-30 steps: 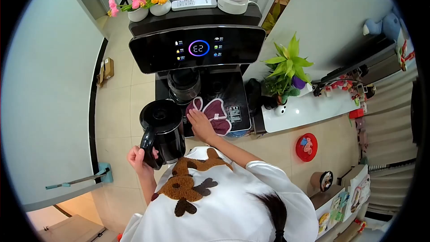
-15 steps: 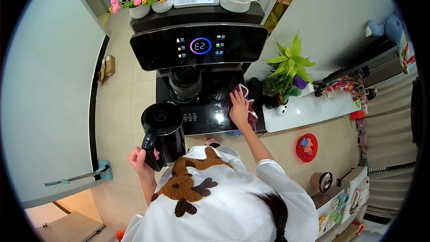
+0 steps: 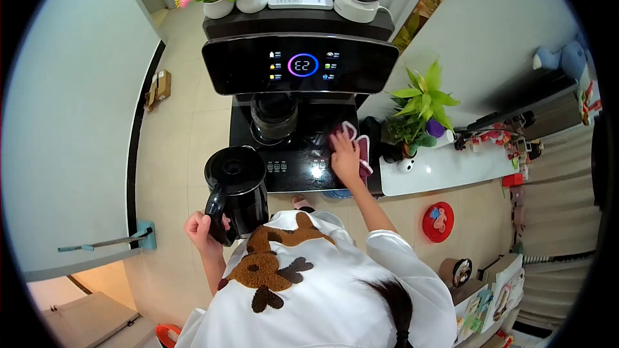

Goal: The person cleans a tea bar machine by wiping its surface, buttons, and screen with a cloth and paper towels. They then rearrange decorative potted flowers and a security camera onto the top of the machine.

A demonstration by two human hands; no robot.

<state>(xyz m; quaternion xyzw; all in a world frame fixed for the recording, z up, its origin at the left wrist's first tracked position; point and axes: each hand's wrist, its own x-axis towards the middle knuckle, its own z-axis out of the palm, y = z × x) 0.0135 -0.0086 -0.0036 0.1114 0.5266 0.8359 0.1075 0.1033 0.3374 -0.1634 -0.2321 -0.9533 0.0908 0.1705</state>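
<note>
Glossy black counter (image 3: 300, 177); left hand (image 3: 201, 229) clamped on handle (image 3: 215, 208) of cylindrical kettle (image 3: 249, 196); right hand (image 3: 345, 158) splayed on pale-edged plum cloth (image 3: 365, 151).

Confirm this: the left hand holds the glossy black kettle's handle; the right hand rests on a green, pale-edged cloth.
The colour is wrong: the head view shows a maroon, pale-edged cloth under the right hand. The rest stands.

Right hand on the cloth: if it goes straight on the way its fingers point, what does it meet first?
Past the cloth, the right hand would probably meet the display first, at its lower edge. It seems raised above the worktop, so the hand may pass beneath; depth is unclear.
</note>
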